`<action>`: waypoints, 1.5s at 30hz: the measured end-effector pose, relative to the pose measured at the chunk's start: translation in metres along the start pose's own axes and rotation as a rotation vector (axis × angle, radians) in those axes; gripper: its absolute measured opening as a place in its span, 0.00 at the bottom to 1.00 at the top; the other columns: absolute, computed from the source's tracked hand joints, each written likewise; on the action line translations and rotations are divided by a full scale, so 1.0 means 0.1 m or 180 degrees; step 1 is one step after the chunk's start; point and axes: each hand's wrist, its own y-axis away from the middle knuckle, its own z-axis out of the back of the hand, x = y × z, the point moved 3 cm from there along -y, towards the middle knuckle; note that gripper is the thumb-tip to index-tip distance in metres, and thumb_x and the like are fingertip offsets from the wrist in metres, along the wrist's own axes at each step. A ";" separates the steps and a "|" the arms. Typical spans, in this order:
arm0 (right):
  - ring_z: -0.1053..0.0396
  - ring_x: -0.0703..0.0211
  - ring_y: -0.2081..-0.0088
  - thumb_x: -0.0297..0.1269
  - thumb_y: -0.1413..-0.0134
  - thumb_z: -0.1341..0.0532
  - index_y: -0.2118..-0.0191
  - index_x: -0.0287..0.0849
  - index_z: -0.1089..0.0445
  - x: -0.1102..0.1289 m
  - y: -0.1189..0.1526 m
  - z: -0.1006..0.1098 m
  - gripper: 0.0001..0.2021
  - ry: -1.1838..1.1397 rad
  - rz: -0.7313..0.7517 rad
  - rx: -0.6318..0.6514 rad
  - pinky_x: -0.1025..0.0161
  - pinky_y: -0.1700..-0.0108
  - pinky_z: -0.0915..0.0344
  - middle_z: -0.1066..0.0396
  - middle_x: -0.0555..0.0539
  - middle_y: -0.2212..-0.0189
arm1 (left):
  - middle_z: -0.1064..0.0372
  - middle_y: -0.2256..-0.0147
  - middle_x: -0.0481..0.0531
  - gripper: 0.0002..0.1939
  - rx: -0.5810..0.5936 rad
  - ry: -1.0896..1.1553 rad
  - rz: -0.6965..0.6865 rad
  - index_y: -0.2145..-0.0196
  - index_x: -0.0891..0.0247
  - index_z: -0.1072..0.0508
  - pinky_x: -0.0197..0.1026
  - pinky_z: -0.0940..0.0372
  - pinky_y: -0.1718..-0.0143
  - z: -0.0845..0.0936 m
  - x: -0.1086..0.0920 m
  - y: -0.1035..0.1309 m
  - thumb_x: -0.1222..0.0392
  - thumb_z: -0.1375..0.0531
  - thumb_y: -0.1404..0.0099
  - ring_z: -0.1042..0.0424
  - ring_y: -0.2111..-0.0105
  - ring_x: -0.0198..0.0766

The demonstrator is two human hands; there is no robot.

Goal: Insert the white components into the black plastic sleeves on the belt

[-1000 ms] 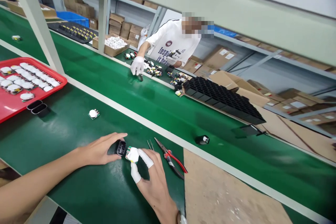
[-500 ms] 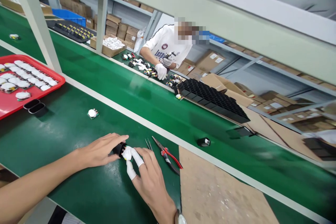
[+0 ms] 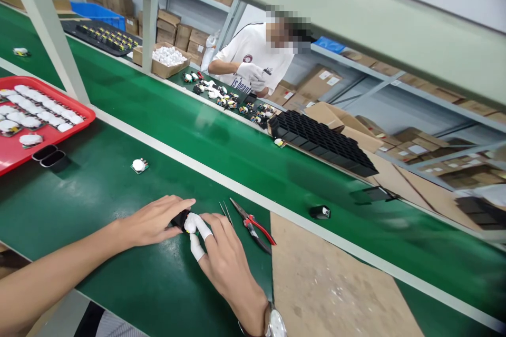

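Observation:
My left hand (image 3: 160, 219) is closed round a small black plastic case (image 3: 181, 218), its opening turned to the right. With white finger cots on thumb and forefinger, my right hand (image 3: 223, 253) pinches a circuit board with a white pad (image 3: 191, 223). The board's far end sits at the mouth of the case; how deep it goes in is hidden. Beyond my right fingers lie tweezers (image 3: 226, 212) and red-and-black long-nose pliers (image 3: 253, 226). Another padded circuit board (image 3: 139, 166) rests on the green bench, up and left of my hands.
A red tray (image 3: 89, 116) of padded boards stands at left, two black cases (image 3: 49, 156) beside it. A cardboard sheet (image 3: 332, 274) lies at right. Past a pale rail, the green belt (image 3: 221, 137) carries a black unit (image 3: 320, 212). A gloved co-worker (image 3: 253, 63) sits opposite.
The white-padded board has moved closer to the black case, and less of its gap shows. On the belt the black unit has shifted right. The co-worker has raised a gloved hand from the pile.

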 end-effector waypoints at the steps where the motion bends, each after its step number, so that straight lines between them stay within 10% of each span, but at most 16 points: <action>1: 0.32 0.45 0.51 0.24 0.34 0.40 0.42 0.35 0.34 0.00 0.00 0.00 0.17 -0.0010 -0.0005 0.0028 0.47 0.52 0.26 0.28 0.35 0.50 | 0.31 0.42 0.59 0.37 0.0011 0.0006 -0.0002 0.27 0.53 0.50 0.53 0.31 0.42 -0.01 0.01 0.00 0.65 0.39 0.27 0.30 0.44 0.49; 29: 0.27 0.48 0.46 0.35 0.31 0.37 0.46 0.42 0.30 -0.09 0.11 -0.14 0.11 -0.0825 -0.0383 0.0159 0.49 0.47 0.24 0.28 0.38 0.44 | 0.32 0.35 0.54 0.41 0.0569 0.1041 0.0776 0.26 0.49 0.53 0.52 0.33 0.36 -0.02 -0.07 -0.01 0.65 0.39 0.30 0.29 0.36 0.46; 38: 0.25 0.44 0.57 0.29 0.30 0.47 0.39 0.34 0.33 -0.65 0.65 -0.17 0.18 0.0893 -0.0969 -0.0137 0.47 0.59 0.24 0.26 0.36 0.58 | 0.28 0.44 0.54 0.35 0.0416 0.0580 0.0700 0.30 0.49 0.40 0.48 0.29 0.43 -0.05 -0.02 0.01 0.58 0.35 0.31 0.25 0.48 0.44; 45: 0.30 0.59 0.68 0.23 0.35 0.49 0.52 0.41 0.30 -0.26 0.53 0.06 0.14 -0.0049 -0.0867 0.0178 0.62 0.71 0.31 0.30 0.42 0.56 | 0.29 0.54 0.51 0.31 0.0641 0.0585 0.0720 0.33 0.51 0.36 0.41 0.29 0.55 -0.12 -0.01 -0.03 0.49 0.33 0.30 0.26 0.59 0.40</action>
